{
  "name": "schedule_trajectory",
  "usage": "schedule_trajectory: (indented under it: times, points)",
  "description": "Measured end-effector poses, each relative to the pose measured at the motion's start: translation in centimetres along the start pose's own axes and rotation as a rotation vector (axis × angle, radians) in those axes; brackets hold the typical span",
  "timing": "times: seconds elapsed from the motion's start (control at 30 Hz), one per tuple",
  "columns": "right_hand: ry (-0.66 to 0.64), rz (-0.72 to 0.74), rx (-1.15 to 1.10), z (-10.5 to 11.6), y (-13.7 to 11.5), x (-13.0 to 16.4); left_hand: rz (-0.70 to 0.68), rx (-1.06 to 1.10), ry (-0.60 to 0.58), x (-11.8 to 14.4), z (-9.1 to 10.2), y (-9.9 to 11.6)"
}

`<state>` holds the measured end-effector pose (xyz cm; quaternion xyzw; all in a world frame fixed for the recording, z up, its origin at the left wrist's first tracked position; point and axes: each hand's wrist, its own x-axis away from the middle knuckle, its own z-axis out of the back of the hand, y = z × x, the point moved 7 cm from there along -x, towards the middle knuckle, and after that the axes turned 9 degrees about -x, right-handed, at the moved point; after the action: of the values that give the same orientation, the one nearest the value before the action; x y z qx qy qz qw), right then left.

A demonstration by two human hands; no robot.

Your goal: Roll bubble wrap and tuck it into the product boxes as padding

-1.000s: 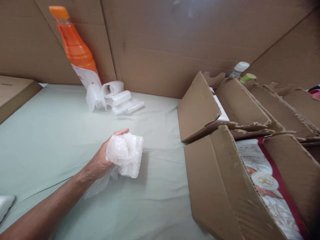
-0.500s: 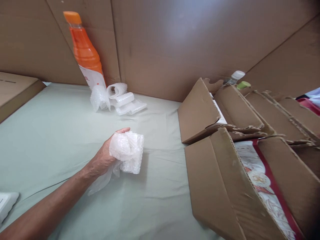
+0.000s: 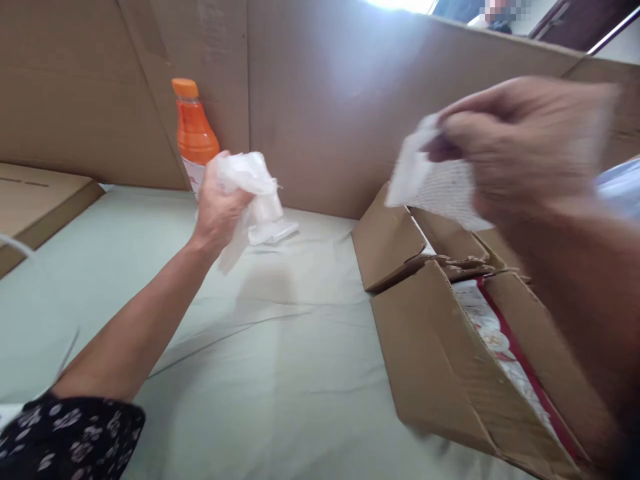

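My left hand [image 3: 216,208] is raised over the pale green cloth and grips a crumpled wad of bubble wrap [image 3: 249,180]. Behind it stands an orange bottle [image 3: 194,133] with an orange cap, against the cardboard wall. My right hand [image 3: 515,143], blurred and close to the camera at the upper right, pinches a white dotted sheet [image 3: 434,187] above the open cardboard box [image 3: 425,347]. More rolled bubble wrap [image 3: 273,230] lies on the cloth just past my left hand.
Cardboard walls [image 3: 325,113] close off the back and left. A flat carton [image 3: 35,200] lies at the left edge. The open box at the right holds a red-and-white printed item [image 3: 493,333]. A second torn box [image 3: 395,247] sits behind it.
My left hand has lifted the bubble wrap up and away toward the bottle. My right hand has come into view at the upper right with a white sheet. The camera has tilted up.
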<state>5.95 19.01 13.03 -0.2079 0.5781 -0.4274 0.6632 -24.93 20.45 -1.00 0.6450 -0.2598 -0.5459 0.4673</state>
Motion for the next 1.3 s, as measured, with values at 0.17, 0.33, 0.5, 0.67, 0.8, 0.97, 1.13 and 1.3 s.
schedule_trajectory:
  times: [0.17, 0.33, 0.5, 0.67, 0.8, 0.97, 1.13, 1.3]
  points:
    - [-0.128, -0.114, -0.161, -12.1, 2.8, -1.7, -0.025, -0.487, -0.115, -5.5, -1.7, -4.9]
    - [-0.306, -0.025, -0.121, -16.5, 7.4, -2.2, -0.079, -0.775, -0.110, -1.5, 2.6, -8.3]
    - [-0.104, -0.147, 0.369, -13.7, 14.1, -1.3, -0.309, -0.997, -0.191, 4.7, 3.7, -8.1]
    - [-0.015, -0.454, 0.587, -12.8, 20.8, 3.5, -0.302, -1.071, -0.383, 7.0, 1.8, -11.0]
    - [-0.115, -0.457, 0.480, -16.3, 23.8, 6.7, -0.216, -1.125, -0.444, 7.0, 1.1, -13.6]
    - [-0.234, -0.358, 0.431, -23.5, 24.2, 9.0, -0.163, -1.143, -0.315, 6.0, 1.2, -14.1]
    - [-0.270, -0.314, 0.459, -26.0, 23.6, 10.2, -0.192, -1.192, -0.177, 6.0, 1.6, -13.1]
    - [-0.371, -0.224, 0.382, -25.1, 23.7, 10.4, -0.410, -1.184, -0.399, 7.3, -0.3, -12.4]
